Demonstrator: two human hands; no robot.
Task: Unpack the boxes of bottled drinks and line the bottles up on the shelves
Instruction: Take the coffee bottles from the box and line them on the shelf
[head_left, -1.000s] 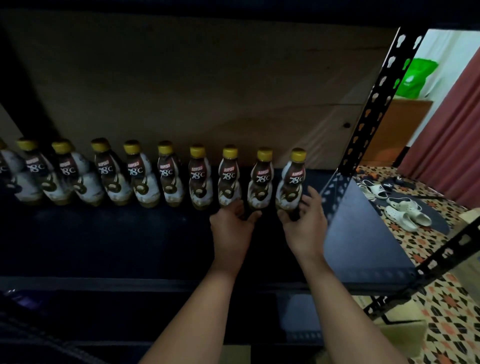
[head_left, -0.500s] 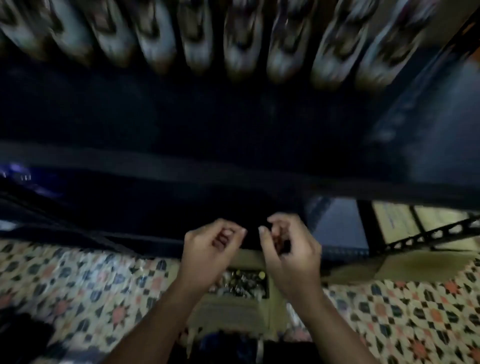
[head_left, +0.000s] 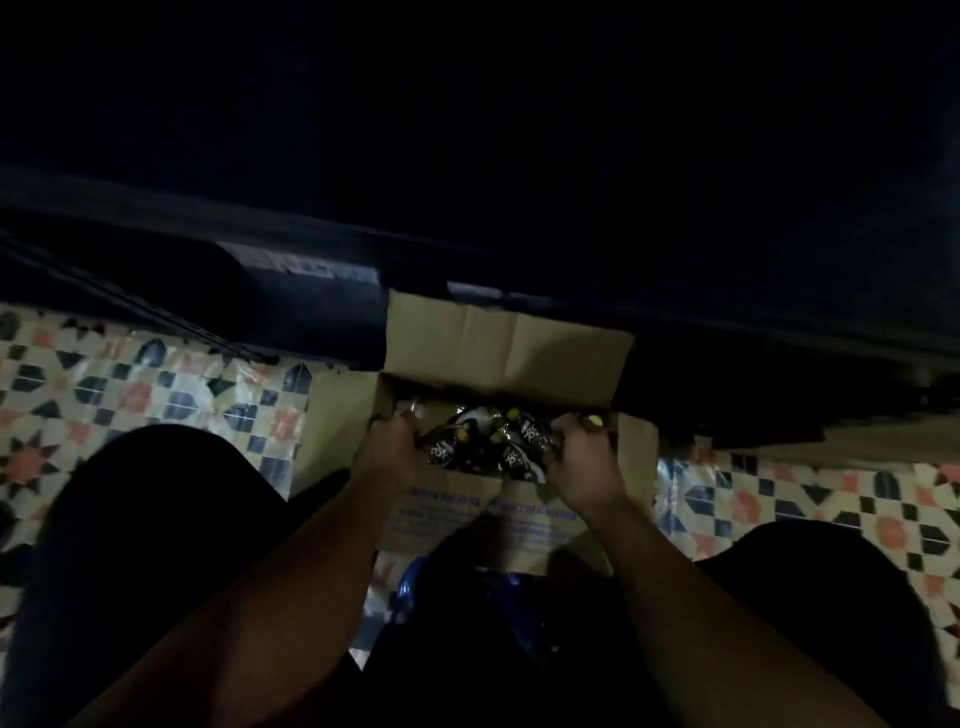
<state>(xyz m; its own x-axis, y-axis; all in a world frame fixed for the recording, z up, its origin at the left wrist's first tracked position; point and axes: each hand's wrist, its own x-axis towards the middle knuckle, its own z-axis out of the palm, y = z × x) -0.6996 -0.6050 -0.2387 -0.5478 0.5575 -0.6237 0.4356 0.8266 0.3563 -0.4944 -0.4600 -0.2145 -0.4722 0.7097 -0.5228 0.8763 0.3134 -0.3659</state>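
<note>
An open cardboard box (head_left: 498, 343) stands on the floor in front of the dark shelf rack (head_left: 311, 270). Inside lie several brown-and-white bottles (head_left: 488, 441) with yellow caps, dim and jumbled. Both my hands reach into it. My left hand (head_left: 392, 449) is at the box's left side, with its fingertips dipping among the bottles and hidden from view. On the right side, my right hand (head_left: 582, 462) curls round a bottle whose yellow cap (head_left: 595, 418) pokes out past the fingers. The shelf row of bottles is out of view.
Patterned tile flooring (head_left: 130, 384) spreads left and right of the box. My dark-clad knees (head_left: 156, 519) frame the view on both sides. A blue plastic item (head_left: 410, 587) lies just below the box's near flap. The rack's lower beam runs above the box.
My view dropped from the shelf row down to the floor. Both hands left the shelved bottles, came down curled and empty, and now reach into the open box.
</note>
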